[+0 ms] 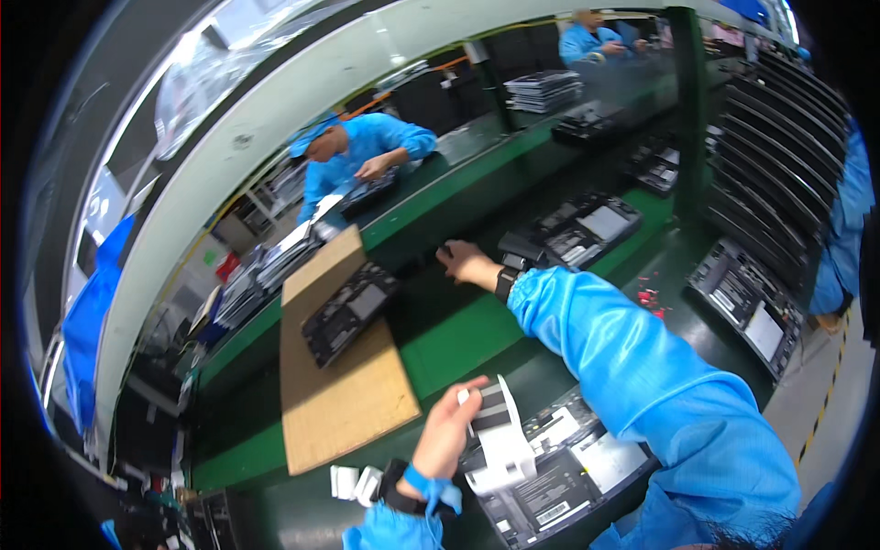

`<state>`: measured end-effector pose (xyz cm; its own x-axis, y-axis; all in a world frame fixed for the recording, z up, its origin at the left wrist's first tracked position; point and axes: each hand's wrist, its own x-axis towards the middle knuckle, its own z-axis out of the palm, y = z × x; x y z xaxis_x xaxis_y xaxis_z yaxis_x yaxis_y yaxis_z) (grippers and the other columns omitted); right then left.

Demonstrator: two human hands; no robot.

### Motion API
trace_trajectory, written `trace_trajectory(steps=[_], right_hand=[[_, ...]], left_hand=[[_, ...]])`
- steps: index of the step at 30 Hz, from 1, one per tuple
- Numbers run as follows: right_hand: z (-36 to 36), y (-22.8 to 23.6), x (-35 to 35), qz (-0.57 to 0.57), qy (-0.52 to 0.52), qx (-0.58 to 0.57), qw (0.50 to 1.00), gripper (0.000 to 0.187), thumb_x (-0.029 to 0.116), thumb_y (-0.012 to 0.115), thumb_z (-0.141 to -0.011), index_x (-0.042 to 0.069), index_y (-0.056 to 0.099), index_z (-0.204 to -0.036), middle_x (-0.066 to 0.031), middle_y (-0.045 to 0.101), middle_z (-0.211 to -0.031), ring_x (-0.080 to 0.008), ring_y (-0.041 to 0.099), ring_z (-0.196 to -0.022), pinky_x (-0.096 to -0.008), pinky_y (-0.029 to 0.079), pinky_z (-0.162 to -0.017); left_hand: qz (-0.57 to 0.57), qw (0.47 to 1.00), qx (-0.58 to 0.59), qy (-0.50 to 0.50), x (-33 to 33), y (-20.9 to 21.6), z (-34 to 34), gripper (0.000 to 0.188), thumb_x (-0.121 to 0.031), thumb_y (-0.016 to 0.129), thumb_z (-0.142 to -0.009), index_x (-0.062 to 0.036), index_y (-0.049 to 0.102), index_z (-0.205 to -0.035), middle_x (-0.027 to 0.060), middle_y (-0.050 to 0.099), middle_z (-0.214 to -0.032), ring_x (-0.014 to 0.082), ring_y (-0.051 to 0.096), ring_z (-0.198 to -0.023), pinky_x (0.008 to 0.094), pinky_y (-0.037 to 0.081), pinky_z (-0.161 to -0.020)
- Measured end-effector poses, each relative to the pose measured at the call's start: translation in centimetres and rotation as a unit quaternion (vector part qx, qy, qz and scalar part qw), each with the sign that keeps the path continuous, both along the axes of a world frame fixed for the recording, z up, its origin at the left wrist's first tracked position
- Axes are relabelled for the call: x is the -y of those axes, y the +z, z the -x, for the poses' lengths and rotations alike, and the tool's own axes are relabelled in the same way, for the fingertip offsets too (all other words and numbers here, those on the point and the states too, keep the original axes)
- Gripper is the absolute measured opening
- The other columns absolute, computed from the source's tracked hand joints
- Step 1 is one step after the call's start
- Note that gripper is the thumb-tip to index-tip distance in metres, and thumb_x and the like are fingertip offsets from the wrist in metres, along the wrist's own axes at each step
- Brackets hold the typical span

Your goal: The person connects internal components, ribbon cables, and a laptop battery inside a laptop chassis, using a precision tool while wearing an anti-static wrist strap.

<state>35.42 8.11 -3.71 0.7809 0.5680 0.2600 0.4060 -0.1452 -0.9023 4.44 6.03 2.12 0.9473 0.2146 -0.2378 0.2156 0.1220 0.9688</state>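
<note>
Left hand: the left hand [445, 426] pinches the upper end of a white sheet [506, 449] with dark patches, its thumb lying on top.
Sheet: hangs from those fingers over the left part of the near chassis [555, 502]; whether its lower end touches cannot be told.
Near chassis: lies at the lower edge of the view, partly under the sheet and beside the right sleeve [660, 385], its inner parts exposed.
Right hand: the right hand [467, 263] reaches out across the green bench [458, 353], fingers bent and blurred; whether they grip anything cannot be told.
Black block: the black block [522, 247] is just beyond the right wrist, beside the far chassis [594, 226].
Board: a tan board [321, 417] slants across the bench to the left, with another chassis [351, 312] resting on it.
White pieces: small white pieces [345, 482] are near the left wrist.
Red scraps: a scatter of red scraps [650, 299] lies right of the far chassis.
Right side: a row of black panels [779, 137] stands above an open chassis [747, 307].
Across the bench: a co-worker [367, 147] in blue bends over a dark device [368, 194].
Far end: a stack [543, 90] of flat items sits near another person [591, 44] in blue.
</note>
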Motion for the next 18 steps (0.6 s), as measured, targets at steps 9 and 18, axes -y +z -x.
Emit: trace_trajectory(steps=[9,18], right_hand=[[-11.6,-1.4,26.9,0.408,-0.284,0.1,0.862,0.037,0.029,0.055,-0.08,-0.007,0.063,-0.087,-0.0226,0.062,-0.093,-0.0365,0.06,-0.089,-0.0424,0.047,-0.075],[1.0,6.8,30.4,0.221,-0.031,-0.168,0.96,0.031,0.03,0.049,-0.087,0.0,0.057,-0.088,-0.0005,0.051,-0.068,-0.0089,0.041,-0.045,-0.0239,0.032,-0.038]], left_hand=[[0.132,0.987,0.093,-0.023,-0.3,-10.4,-20.3,0.03,-0.024,0.051,-0.089,-0.0044,0.049,-0.111,0.0039,0.056,-0.09,0.0117,0.054,-0.081,0.0249,0.044,-0.072],[0.229,0.964,0.129,-0.029,1.0,-0.1,-6.0,0.023,-0.02,0.048,-0.089,-0.009,0.048,-0.109,0.0075,0.048,-0.119,0.0195,0.042,-0.111,0.0335,0.029,-0.096]])
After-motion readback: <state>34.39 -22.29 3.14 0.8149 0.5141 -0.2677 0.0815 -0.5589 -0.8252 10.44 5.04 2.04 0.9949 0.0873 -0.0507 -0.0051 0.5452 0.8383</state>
